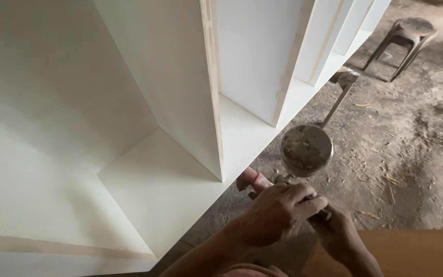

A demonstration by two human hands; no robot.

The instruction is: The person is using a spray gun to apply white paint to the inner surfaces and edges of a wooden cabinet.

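Note:
Both of my hands grip a paint spray gun in front of a white shelf cabinet (180, 184). My left hand (278, 210) wraps over the gun's body from the left. My right hand (340, 235) holds it from below on the right, partly hidden under the left. The gun's round, paint-crusted metal cup (306, 150) stands just above my hands. Its reddish nozzle end (252, 179) points left, close to the front edge of the cabinet's bottom panel. An upright white divider (214, 97) rises just left of the nozzle.
Several more white dividers (329, 36) run off toward the upper right. A thin metal-handled tool (340, 88) leans at the cabinet's edge behind the cup. A plastic stool (406, 36) stands on the dusty floor (411, 143). A brown board (416, 251) lies at the lower right.

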